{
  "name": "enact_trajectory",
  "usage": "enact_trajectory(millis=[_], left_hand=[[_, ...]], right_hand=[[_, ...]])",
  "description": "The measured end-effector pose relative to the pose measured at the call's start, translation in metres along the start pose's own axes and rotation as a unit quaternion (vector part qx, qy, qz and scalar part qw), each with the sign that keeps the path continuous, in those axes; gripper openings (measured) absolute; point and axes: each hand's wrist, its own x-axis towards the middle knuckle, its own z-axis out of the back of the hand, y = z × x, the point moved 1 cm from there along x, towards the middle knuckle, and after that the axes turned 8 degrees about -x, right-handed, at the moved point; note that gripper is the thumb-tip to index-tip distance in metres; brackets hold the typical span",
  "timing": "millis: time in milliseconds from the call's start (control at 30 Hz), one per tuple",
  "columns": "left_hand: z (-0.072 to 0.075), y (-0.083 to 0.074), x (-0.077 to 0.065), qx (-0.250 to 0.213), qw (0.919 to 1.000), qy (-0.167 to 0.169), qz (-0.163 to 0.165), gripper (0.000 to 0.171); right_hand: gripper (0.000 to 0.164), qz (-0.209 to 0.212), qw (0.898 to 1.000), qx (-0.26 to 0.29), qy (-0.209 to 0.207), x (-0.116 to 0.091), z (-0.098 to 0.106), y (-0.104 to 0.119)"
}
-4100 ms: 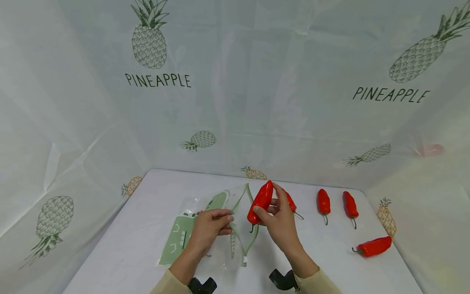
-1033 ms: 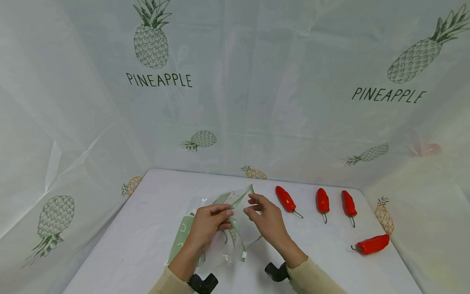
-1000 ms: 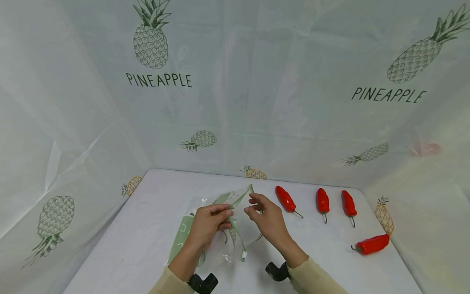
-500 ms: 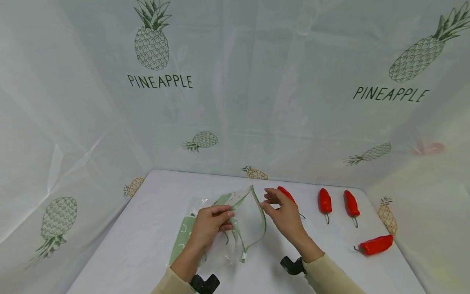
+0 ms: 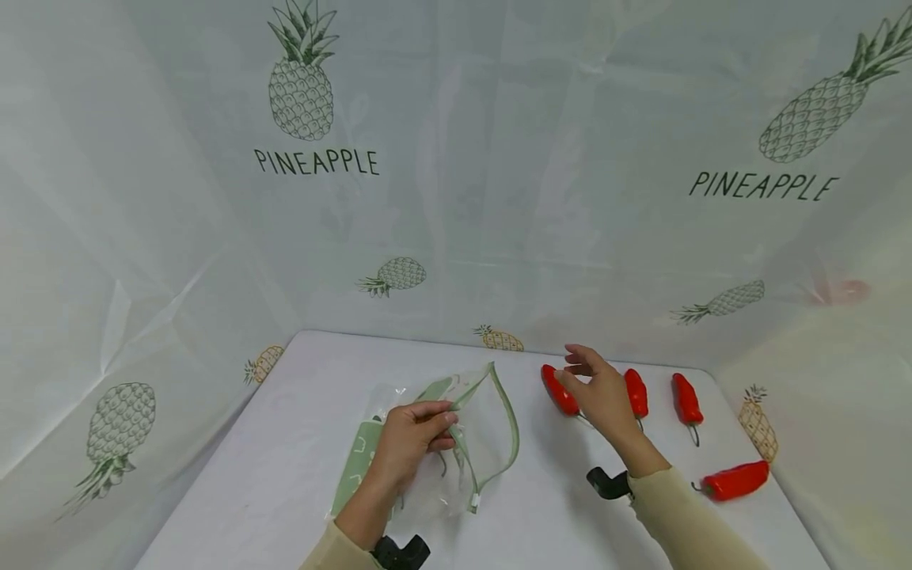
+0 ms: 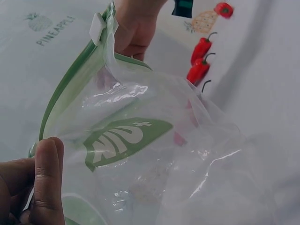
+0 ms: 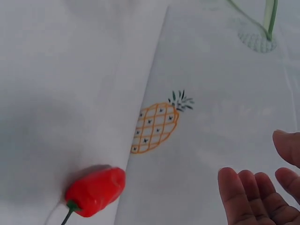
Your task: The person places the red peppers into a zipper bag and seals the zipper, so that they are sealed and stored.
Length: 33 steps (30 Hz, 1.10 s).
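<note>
My left hand (image 5: pixel 409 435) pinches the green-edged mouth of a clear plastic zip bag (image 5: pixel 514 423), holding it gaping toward the right. In the left wrist view the bag (image 6: pixel 140 103) shows a white slider (image 6: pixel 97 29) and a green printed patch. A thin curved stem (image 5: pixel 444 465) shows through its plastic in the head view. My right hand (image 5: pixel 602 396) holds nothing; its fingers are loosely bent and parted from the thumb, overlapping the nearest red pepper (image 5: pixel 556 388) in the head view. The right wrist view has this hand (image 7: pixel 255 201) apart from a red pepper (image 7: pixel 96 190).
Two more red peppers (image 5: pixel 636 392) (image 5: pixel 687 396) lie behind and right of my right hand. Another red pepper (image 5: pixel 737 480) lies near the right edge of the white table (image 5: pixel 242 475). A pineapple-printed curtain (image 5: pixel 463 198) hangs around the table.
The pepper that my right hand held at the bag's mouth has left that hand. Since then the right hand has moved rightward to the nearest pepper. The left hand keeps its pinch.
</note>
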Motion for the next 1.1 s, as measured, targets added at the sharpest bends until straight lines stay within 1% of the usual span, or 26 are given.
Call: enact_trajectory(millis=[100, 233, 600, 833, 967, 1100], left_hand=[[-0.001, 0.001, 0.000, 0.000, 1.0000, -0.001, 0.002, 0.033], [-0.001, 0.002, 0.000, -0.001, 1.0000, -0.001, 0.003, 0.033], [-0.001, 0.001, 0.000, -0.003, 1.0000, 0.008, 0.002, 0.033], [-0.003, 0.005, 0.002, -0.002, 0.9999, 0.009, 0.003, 0.032], [-0.003, 0.007, 0.002, -0.001, 0.9999, 0.011, 0.004, 0.032], [-0.004, 0.008, 0.003, 0.005, 0.9999, 0.011, 0.001, 0.032]], right_hand=[[0.056, -0.001, 1.000, -0.005, 0.007, 0.007, 0.001, -0.007], [0.057, -0.005, 1.000, -0.008, 0.021, 0.016, -0.002, -0.016], [0.064, -0.050, 0.996, -0.026, 0.076, 0.035, -0.022, -0.048], [0.068, -0.089, 0.989, -0.011, 0.116, 0.042, -0.034, -0.064], [0.070, -0.092, 0.987, -0.007, 0.130, 0.044, -0.040, -0.072], [0.070, -0.093, 0.986, -0.008, 0.137, 0.046, -0.046, -0.078]])
